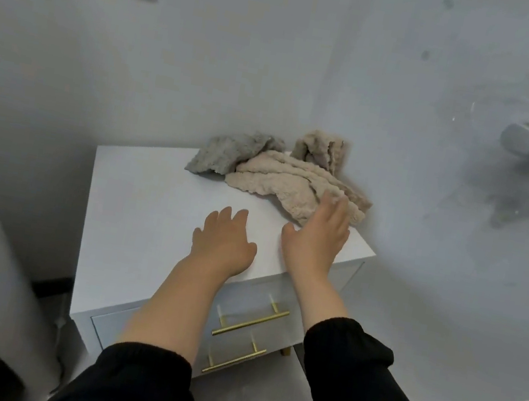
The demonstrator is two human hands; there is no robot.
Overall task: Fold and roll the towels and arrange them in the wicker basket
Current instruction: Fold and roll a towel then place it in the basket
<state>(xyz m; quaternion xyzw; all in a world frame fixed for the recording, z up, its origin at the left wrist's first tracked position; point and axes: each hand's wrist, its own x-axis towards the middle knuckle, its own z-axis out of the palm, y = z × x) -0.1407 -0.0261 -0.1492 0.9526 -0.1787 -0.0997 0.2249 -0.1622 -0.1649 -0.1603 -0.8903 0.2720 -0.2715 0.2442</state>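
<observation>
Left hand (223, 240) yours, flat with fingers straight on the white nightstand (138, 201) at frame centre; your right hand (316, 234), fingers extended and clasping nothing, meets the near edge of the crumpled beige towel (293, 184) heaped beside a grey towel (228, 156) toward the upper right, drawers (247, 298) closed.

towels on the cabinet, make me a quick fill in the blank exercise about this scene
1. The leftmost towel is ____ in colour.
2. The right hand reaches for the beige towel; the left hand holds ____.
3. The white cabinet has ____ gold handles.
Missing words: grey; nothing; two.
</observation>
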